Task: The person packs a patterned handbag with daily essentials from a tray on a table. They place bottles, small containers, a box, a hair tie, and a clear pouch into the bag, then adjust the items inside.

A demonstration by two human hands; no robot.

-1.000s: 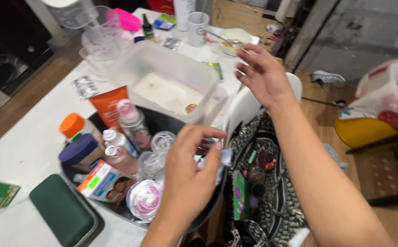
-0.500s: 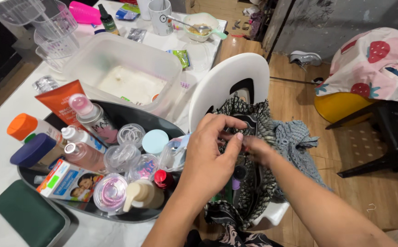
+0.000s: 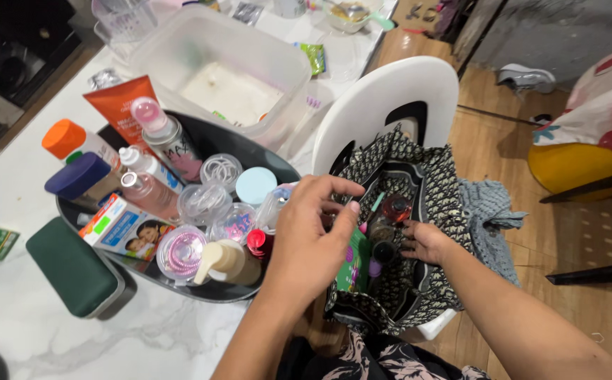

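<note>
1. My left hand (image 3: 313, 239) hangs over the mouth of the black-and-white patterned fabric bag (image 3: 436, 176). The fingers are curled in narrow, thumb close to the fingertips. I cannot tell whether anything small is pinched there.
2. My right hand (image 3: 425, 243) is down inside the bag, fingers bent among the little bottles. Whether it grips one is hidden from me.
3. The bag sits open on the seat of the white plastic chair (image 3: 390, 98), which stands just beside the desk's right edge.
4. Already inside the bag: a small round bottle with a red top (image 3: 396, 207), a flat green packet (image 3: 354, 267) and a few dark-capped bottles next to my right hand.
5. Still outside it: the black oval tray (image 3: 207, 137) near the desk's right edge is crowded. It holds a cream pump bottle (image 3: 225, 260), a small red-capped bottle (image 3: 257, 241), clear round pots, an orange tube (image 3: 119, 105) and a printed carton (image 3: 119, 229). By that showing, a good deal remains on the white marble desk (image 3: 144, 331).
6. Against half a second earlier: my right hand was then blurred at the bag's mouth and now lies deeper inside. My left hand has stayed over the opening, and the bag's contents show more plainly now.
</note>
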